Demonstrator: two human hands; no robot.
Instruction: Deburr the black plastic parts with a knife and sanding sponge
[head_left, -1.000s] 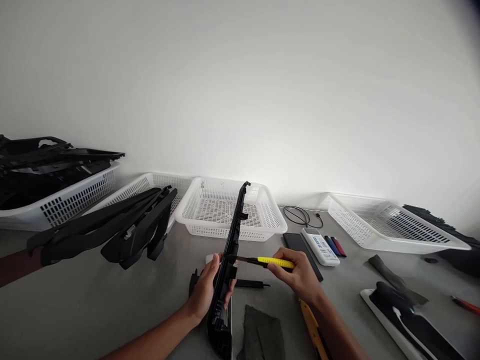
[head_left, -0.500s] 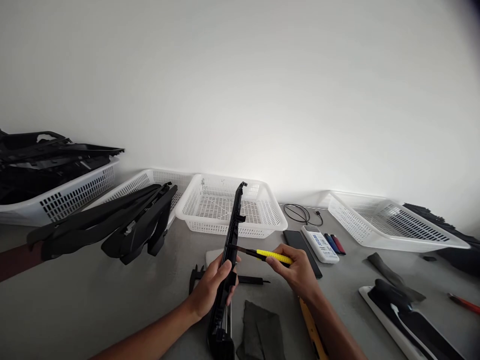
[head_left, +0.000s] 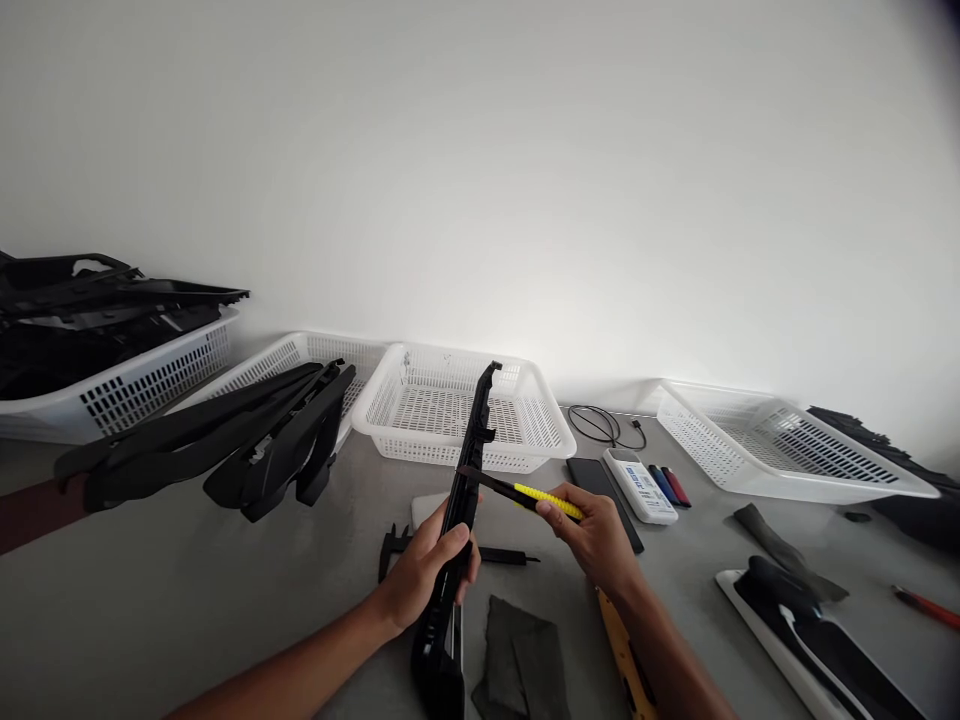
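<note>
At the far left, a white slotted basket [head_left: 142,385] is heaped with black plastic parts [head_left: 90,310] that rise above its rim. Next to it, a second white basket [head_left: 315,355] holds long black trim pieces [head_left: 225,445] that spill out over its front edge onto the grey table [head_left: 187,600]. The third basket [head_left: 420,410], at centre, shows only its bare mesh floor. Far right, a shallow white tray [head_left: 780,450] likewise shows bare mesh, with dark parts lying just beyond it.

My left hand [head_left: 424,575] is closed around the lower half of a long black trim strip [head_left: 465,500], which stands tilted, its top end in front of the centre basket and its bottom near the table in front of me. My right hand [head_left: 596,535] is clenched on a yellow-handled knife [head_left: 536,497], whose dark tip touches the strip's right edge above my left fingers.

Against half a second ago, the knife tip sits a little higher on the strip and the handle slopes more steeply down to my right hand. My left hand has slid slightly up. The baskets and their loads are unchanged.
</note>
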